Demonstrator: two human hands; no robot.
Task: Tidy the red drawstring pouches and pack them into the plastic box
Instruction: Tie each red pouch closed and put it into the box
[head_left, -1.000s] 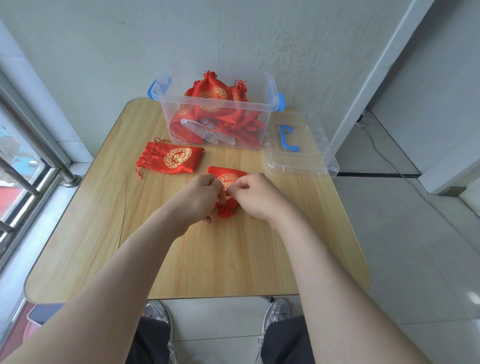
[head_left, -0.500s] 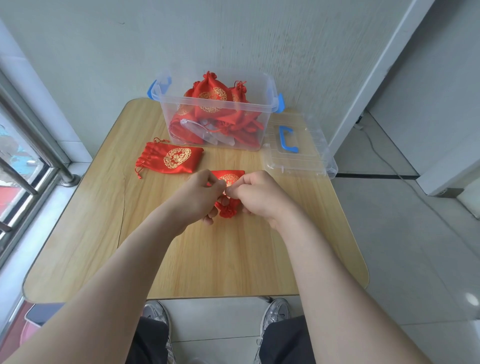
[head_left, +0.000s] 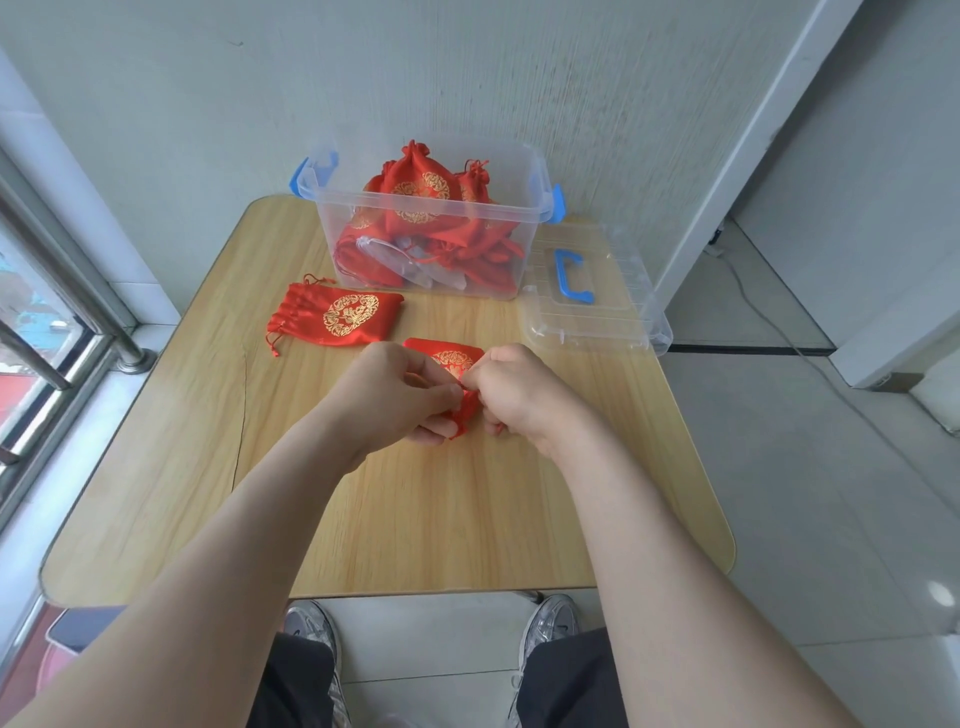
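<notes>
While left hand (head_left: 393, 397), right hand (head_left: 521, 396) pinch pouch (head_left: 445, 357)

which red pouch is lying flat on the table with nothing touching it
The pouch left of centre, flat on the table before the plastic box, gold emblem up. A second pouch is being held; the rest sit heaped in the box.

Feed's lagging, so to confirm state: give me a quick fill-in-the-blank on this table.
The left hand and right hand pinch the held pouch, which is coloured ___.
The spare pouch lies flat on the table, to the held pouch's ___.
The lid beside the plastic box has a handle coloured ___.
Missing: red; left; blue.
</notes>
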